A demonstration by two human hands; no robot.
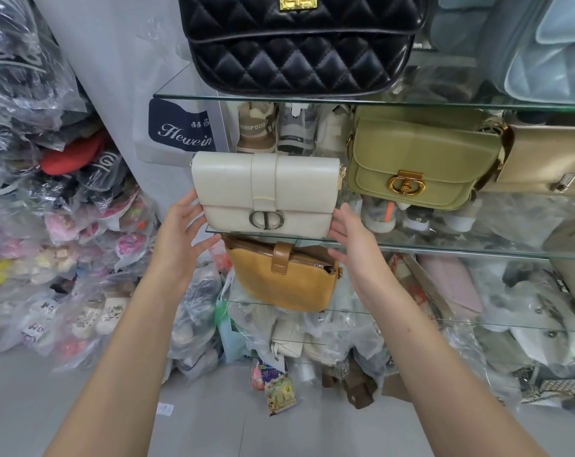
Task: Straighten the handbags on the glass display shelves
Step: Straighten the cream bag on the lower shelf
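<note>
Head view: well to the left of both hands lay a heap of plastic-wrapped goods (48, 225), piled against the wall; the left hand (183, 232) was raised with its fingers straight and spread, holding nothing, its thumb at the left end of the cream handbag (268, 192), though whether it truly touched the leather could not be told; the cream handbag stood upright between the two hands at the left end of the middle glass shelf (444, 250), flap and silver clasp facing the camera; straight above the hands, on the upper glass shelf (312, 99), sat a black quilted handbag (299, 44); just below the hands, on the lower glass shelf (411, 316), a tan handbag (286, 278) lay tilted; the right hand (352, 235) was likewise open, fingers relaxed and gripping nothing, its fingertips just beside the cream bag's lower right corner; to the right of the right hand, on the same middle shelf, stood an olive handbag (421, 159) with a gold clasp; further right a beige handbag (550, 159) pressed against it; above that, a pale blue handbag (550, 61).
</note>
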